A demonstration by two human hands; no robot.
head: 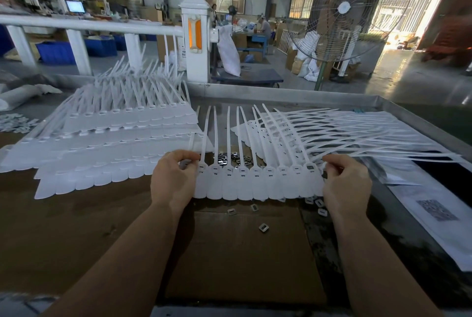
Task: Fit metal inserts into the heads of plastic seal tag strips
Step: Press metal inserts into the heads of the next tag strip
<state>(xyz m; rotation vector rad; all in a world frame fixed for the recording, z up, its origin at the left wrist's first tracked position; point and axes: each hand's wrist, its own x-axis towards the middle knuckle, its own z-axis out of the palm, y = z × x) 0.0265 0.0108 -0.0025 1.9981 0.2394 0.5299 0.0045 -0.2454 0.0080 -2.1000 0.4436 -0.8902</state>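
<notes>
Nearest the viewer, loose metal inserts (263,227) lie scattered on the brown cardboard sheet (229,253) covering the bench. Just beyond, the left hand (173,178) and right hand (346,181) each pinch one end of a joined row of seal tags (258,184), held level above the bench, tails pointing away; judged as handling between fittings, the row is best kept flat with the head slots facing up. Farther off, one stack of tag rows (115,143) lies left and another stack (332,132) right.

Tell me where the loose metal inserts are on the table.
In the head view, small square metal inserts lie scattered on the brown cardboard, just below the white plastic tag strip held between both hands; more sit behind the strip's heads.
</notes>
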